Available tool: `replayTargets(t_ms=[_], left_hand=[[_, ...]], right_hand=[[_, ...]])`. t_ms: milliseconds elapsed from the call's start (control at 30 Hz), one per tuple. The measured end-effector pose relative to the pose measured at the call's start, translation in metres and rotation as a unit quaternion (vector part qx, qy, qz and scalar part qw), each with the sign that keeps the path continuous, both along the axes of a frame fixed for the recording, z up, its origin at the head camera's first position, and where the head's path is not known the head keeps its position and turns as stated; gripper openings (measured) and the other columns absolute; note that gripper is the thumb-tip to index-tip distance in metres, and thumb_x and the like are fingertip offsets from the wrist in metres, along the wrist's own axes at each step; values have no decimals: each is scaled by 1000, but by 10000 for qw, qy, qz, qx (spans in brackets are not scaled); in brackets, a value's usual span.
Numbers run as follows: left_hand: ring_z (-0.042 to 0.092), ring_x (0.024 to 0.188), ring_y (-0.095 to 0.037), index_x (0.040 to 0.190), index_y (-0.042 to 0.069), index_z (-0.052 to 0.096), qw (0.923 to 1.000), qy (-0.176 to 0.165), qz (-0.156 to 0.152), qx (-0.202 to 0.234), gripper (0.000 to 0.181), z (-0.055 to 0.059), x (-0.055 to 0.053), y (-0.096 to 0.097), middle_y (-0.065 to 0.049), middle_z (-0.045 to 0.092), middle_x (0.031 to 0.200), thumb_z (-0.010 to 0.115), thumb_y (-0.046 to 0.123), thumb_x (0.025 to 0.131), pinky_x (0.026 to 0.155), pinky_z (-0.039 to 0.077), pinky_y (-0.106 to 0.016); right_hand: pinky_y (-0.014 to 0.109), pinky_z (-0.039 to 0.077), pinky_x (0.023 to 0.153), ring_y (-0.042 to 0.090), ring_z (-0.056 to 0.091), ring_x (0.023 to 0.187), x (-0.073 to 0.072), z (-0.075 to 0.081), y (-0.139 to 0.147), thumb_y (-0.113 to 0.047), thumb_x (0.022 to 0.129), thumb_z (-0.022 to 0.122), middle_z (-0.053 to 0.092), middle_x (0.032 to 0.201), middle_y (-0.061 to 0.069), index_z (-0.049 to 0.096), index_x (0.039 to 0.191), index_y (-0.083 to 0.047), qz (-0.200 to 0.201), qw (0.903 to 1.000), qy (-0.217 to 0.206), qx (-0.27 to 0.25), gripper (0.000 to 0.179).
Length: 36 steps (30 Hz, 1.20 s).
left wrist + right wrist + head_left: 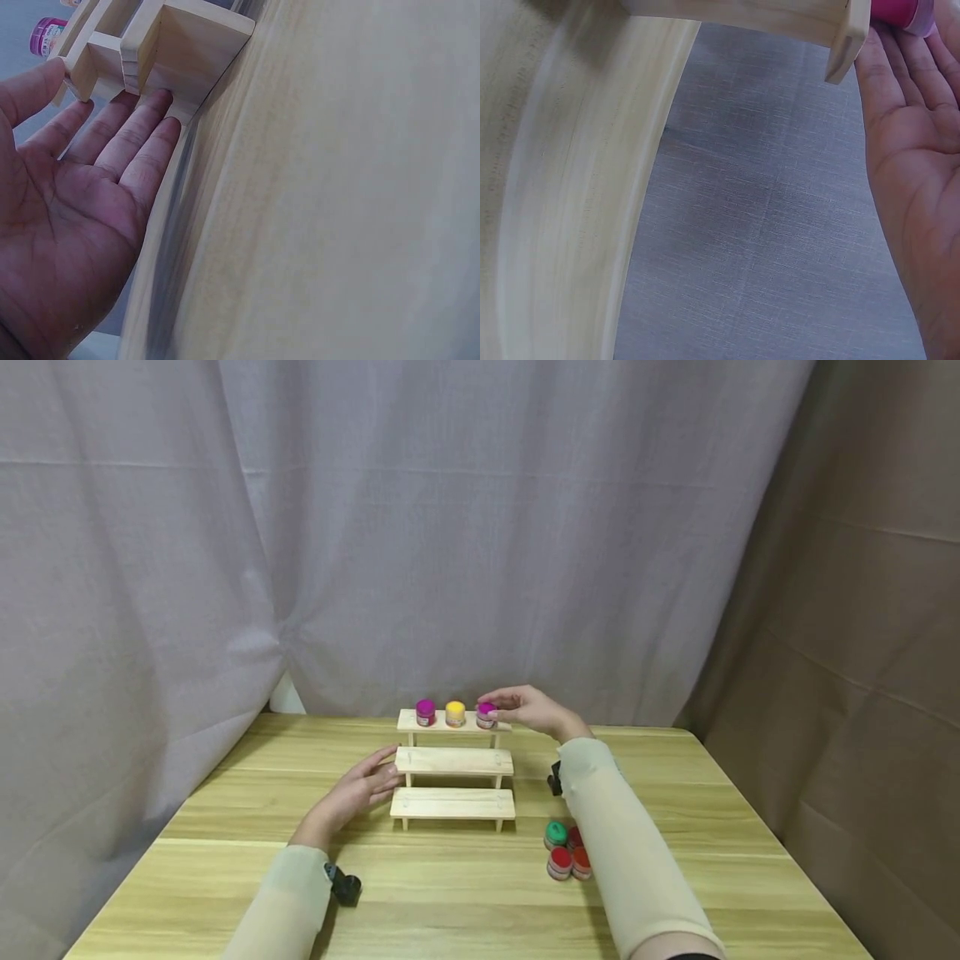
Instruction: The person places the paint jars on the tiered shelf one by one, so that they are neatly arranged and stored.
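A three-tier wooden stand (453, 762) stands on the table. On its top step, toward the right end, is a small purple-lidded jar (486, 715); my right hand (536, 710) pinches it between thumb and fingers. In the right wrist view, the fingers (911, 71) lie against that magenta jar (900, 11) at the step's end. Left of it on the same step are a yellow-lidded jar (455, 714) and another purple-lidded jar (425, 712). My left hand (75, 202), palm up with fingers extended, touches the stand's left side at the ends of its steps.
On the table right of the stand, near the right forearm, several jars sit close together: a green-lidded jar (556, 834), a red-lidded jar (559, 863), an orange-red one (581, 862) and a dark red one partly hidden. A grey curtain (480, 543) hangs behind the table.
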State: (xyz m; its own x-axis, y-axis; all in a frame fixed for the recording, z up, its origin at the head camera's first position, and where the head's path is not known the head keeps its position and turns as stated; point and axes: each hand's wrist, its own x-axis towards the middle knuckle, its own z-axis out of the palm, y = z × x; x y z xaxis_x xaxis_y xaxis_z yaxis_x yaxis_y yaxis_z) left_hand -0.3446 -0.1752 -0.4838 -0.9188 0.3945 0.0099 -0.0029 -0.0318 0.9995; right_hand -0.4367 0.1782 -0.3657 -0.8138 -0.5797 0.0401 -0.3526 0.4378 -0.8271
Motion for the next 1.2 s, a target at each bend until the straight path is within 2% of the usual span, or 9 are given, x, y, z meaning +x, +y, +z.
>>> replayTargets(t_ms=[700, 967, 1200], left_hand=[[39, 141, -43, 162, 10, 17, 10000, 33, -20, -37, 64, 0, 1, 0, -29, 29, 158, 49, 23, 108, 117, 35, -48], [37, 141, -44, 161, 10, 18, 10000, 37, 14, -45, 64, 2, 2, 2, -29, 28, 158, 49, 23, 107, 117, 35, -48], [37, 141, -44, 162, 9, 17, 10000, 53, -3, -68, 65, 2, 1, 2, -29, 28, 158, 49, 24, 107, 117, 35, -49]], right_hand=[[50, 39, 114, 24, 60, 124, 5, -3, 1, -22, 95, 71, 67, 130, 3, 63, 135, -13, -148, 9994, -86, -285, 42], [50, 42, 111, 24, 60, 122, 7, -1, 3, -28, 94, 73, 68, 127, 3, 65, 133, -14, -353, 9993, 77, -116, 42], [49, 46, 108, 23, 60, 122, 9, -3, 17, -36, 93, 74, 68, 128, 1, 65, 133, -18, -513, 9985, 197, -5, 45]])
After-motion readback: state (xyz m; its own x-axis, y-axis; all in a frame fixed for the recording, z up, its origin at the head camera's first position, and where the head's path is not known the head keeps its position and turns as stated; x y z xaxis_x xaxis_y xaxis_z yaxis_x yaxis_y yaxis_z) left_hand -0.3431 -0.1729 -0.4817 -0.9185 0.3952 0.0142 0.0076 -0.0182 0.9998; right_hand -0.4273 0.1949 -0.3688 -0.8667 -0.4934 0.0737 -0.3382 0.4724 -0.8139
